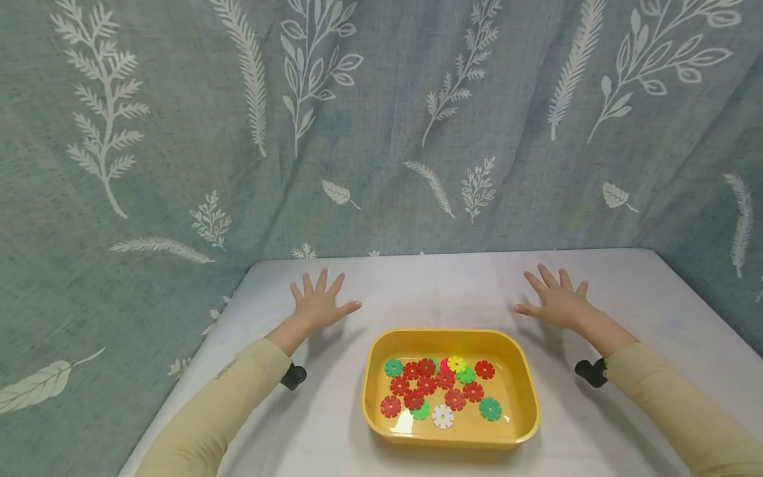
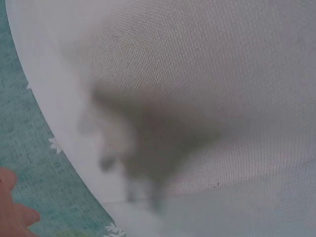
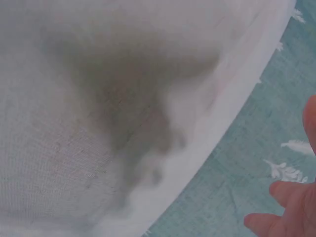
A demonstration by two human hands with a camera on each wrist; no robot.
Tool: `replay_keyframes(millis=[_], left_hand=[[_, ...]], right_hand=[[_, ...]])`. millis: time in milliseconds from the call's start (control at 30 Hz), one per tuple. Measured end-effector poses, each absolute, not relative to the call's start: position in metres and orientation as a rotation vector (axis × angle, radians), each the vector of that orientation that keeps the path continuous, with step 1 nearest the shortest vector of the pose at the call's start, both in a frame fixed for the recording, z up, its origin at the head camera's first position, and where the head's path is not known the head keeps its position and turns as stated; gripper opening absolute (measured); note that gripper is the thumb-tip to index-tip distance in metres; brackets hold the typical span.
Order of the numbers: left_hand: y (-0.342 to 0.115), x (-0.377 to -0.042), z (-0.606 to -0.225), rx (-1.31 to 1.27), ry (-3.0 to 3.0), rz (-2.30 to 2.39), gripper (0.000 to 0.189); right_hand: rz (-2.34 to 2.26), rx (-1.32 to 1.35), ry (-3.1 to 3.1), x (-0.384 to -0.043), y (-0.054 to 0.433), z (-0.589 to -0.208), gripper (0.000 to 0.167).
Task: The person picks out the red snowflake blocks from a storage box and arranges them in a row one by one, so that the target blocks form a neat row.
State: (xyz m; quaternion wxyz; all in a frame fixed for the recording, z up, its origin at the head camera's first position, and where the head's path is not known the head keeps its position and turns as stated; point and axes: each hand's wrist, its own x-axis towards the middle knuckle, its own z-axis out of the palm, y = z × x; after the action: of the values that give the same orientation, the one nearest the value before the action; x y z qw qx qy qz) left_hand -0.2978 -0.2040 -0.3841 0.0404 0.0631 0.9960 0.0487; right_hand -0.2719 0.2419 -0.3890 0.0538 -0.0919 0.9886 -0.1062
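White tabletop holds yellow tray; sleeve marking illegible.

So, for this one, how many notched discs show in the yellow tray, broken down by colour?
Red discs: 10
Green discs, both shades: 5, one partly hidden
Yellow disc: 1
White disc: 1
Pink disc: 1, partly hidden
Total: 18 visible; overlaps may hide more.

The tabletop is surfaced with a white, visibly woven cloth, and its far corners are rounded. One yellow rectangular tray with rounded corners rests directly on this surface, upright, well apart from the far edge, its long sides roughly parallel to that edge.
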Motion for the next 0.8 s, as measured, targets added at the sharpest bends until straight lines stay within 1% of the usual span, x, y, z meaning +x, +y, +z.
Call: replay_keyframes(millis=[200,333,533,800], left_hand=[[-0.197,-0.293,-0.382,0.226,3.053,0.116,0.085],[-0.187,-0.286,-0.379,0.308,3.048,0.126,0.085],[-0.167,-0.271,-0.371,0.477,3.072,0.199,0.082],[-0.136,-0.248,-0.352,0.65,3.051,0.298,0.078]], right_hand=[[-0.331,-0.302,3.029,-0.263,0.238,-0.385,0.092],[-0.335,-0.356,3.062,-0.25,0.234,-0.38,0.09],[-0.275,-0.507,3.133,-0.221,0.23,-0.372,0.086],[-0.274,-0.787,3.197,-0.181,0.223,-0.367,0.079]])
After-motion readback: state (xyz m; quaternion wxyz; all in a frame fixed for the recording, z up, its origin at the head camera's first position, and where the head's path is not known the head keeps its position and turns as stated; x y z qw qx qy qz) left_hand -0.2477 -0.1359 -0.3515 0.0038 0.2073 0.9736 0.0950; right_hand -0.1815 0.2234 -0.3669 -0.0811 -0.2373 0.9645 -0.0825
